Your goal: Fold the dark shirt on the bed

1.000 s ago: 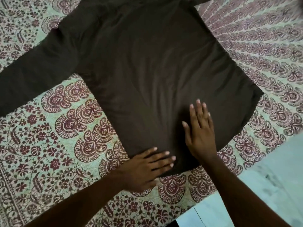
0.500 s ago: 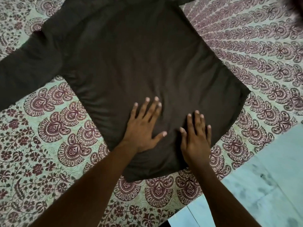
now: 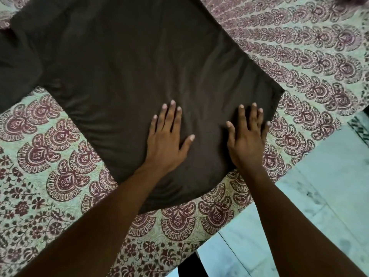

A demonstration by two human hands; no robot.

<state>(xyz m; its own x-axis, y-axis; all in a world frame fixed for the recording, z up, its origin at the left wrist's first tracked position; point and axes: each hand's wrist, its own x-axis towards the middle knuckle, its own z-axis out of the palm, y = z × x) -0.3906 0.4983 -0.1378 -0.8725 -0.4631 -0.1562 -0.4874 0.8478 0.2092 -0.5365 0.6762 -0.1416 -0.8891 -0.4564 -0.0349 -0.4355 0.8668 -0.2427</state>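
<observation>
**Smoothing the shirt before the first fold**

Patterned bedspread [image 3: 50,156] in maroon and pale green covers the bed, and the dark shirt [image 3: 139,76] lies spread flat on it, its hem toward the near edge of the bed and one sleeve [image 3: 18,72] stretched out to the left of the shirt's body. Both hands rest palm down on the lower part of the shirt. The left hand [image 3: 166,142] lies near the middle of the hem end, fingers [image 3: 171,116] straight and spread. The right hand [image 3: 247,140] lies just beside it, close to the shirt's right corner, fingers likewise splayed flat. Neither pinches any cloth. Flat palms like this likely press out creases, so the fabric lies even before folding starts. Beyond the bed's near edge, to the right of the shirt, pale floor [image 3: 319,196] shows.
</observation>
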